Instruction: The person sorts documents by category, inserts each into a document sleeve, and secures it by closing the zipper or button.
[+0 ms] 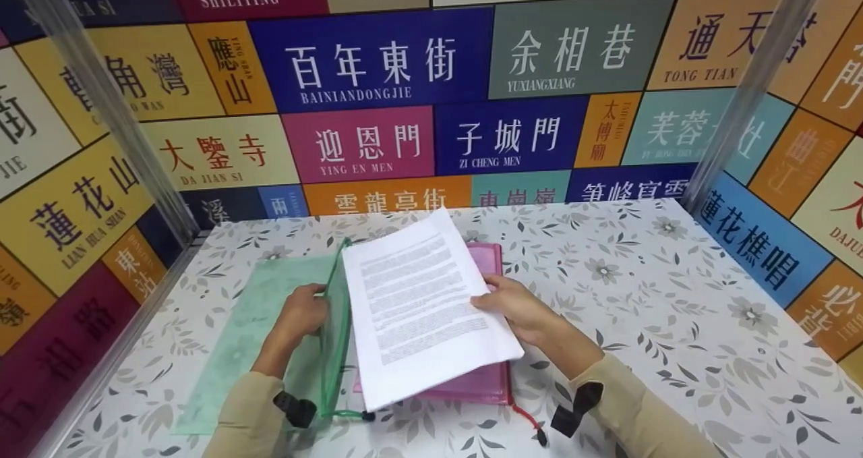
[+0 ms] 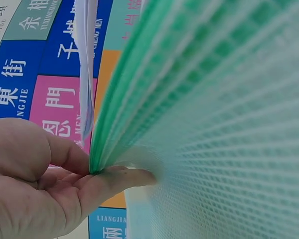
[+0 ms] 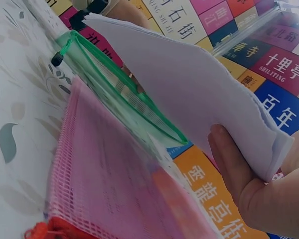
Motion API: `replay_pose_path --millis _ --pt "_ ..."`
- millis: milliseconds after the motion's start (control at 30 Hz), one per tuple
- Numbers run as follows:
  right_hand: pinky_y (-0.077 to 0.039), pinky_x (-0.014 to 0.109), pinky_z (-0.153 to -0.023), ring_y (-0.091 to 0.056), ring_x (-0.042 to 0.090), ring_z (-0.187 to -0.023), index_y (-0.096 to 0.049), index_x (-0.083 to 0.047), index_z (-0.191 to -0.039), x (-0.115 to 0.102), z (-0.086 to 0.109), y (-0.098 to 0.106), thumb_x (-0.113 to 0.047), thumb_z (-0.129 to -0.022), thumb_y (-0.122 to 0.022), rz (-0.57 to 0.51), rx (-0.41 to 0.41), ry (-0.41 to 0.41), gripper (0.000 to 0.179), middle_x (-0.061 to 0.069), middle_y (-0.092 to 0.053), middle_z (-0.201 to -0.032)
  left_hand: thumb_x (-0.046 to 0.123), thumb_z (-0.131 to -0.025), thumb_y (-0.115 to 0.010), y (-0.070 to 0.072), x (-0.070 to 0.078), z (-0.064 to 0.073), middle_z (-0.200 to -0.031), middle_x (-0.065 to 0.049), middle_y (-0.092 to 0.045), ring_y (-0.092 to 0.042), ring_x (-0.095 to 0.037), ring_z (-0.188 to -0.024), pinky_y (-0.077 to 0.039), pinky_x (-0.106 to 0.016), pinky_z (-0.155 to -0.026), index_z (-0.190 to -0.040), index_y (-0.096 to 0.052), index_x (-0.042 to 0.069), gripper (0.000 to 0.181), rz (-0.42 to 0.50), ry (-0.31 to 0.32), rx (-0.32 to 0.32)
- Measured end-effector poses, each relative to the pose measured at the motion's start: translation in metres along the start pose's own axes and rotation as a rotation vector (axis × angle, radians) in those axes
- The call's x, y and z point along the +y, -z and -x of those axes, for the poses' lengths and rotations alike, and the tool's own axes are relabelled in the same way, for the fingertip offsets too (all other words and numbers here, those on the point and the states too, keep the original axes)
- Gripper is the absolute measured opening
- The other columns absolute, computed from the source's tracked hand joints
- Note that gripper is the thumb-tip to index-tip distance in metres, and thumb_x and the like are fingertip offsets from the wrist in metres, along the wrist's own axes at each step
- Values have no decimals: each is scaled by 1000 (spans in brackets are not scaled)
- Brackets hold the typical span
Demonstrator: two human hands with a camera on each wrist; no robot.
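Observation:
A stack of printed paper is pinched along its right edge by my right hand, thumb on the printed face and fingers behind. In the right wrist view the stack's blank back shows, its sheets slightly uneven. My left hand grips the zipped edge of a green mesh zipper pouch, lifting that side up. The left wrist view shows the thumb and fingers pinching the pouch's green rim. The paper stands beside the raised rim, over a pink mesh zipper pouch that lies on the table, partly hidden.
The table has a white cover with grey leaves and flowers. Pull cords with black ends hang from the green zipper and the pink pouch's red zipper. Clear posts and colourful sign-covered walls stand around the table.

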State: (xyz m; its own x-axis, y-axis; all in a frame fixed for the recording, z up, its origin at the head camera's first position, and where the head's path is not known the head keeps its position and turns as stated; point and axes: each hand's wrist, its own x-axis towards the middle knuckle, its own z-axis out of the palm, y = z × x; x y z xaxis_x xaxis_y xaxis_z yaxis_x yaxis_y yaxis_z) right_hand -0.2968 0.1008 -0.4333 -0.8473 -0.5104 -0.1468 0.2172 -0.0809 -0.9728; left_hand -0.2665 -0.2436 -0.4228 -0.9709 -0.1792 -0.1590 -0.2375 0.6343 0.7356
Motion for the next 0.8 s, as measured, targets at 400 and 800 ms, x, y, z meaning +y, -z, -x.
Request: replay_pose_path --millis 400,800 --pt "-60 37 -82 -71 20 -94 -35 5 -148 6 -4 -13 0 -94 -53 -20 20 -51 58 8 -71 -106 8 -99 -37 -1 2 1 -144 -33 -50 -58 -43 -126 -60 -46 -85 -147 -41 -8 51 -11 20 -1" --pt "-60 37 -84 -70 20 -97 -33 6 -147 2 -1 -21 2 -94 -51 -30 1 -62 56 10 -69 -110 4 -97 -37 3 12 -1 -144 -31 -51 -62 -40 -121 -59 -45 -84 -145 -44 -10 50 -76 -15 15"
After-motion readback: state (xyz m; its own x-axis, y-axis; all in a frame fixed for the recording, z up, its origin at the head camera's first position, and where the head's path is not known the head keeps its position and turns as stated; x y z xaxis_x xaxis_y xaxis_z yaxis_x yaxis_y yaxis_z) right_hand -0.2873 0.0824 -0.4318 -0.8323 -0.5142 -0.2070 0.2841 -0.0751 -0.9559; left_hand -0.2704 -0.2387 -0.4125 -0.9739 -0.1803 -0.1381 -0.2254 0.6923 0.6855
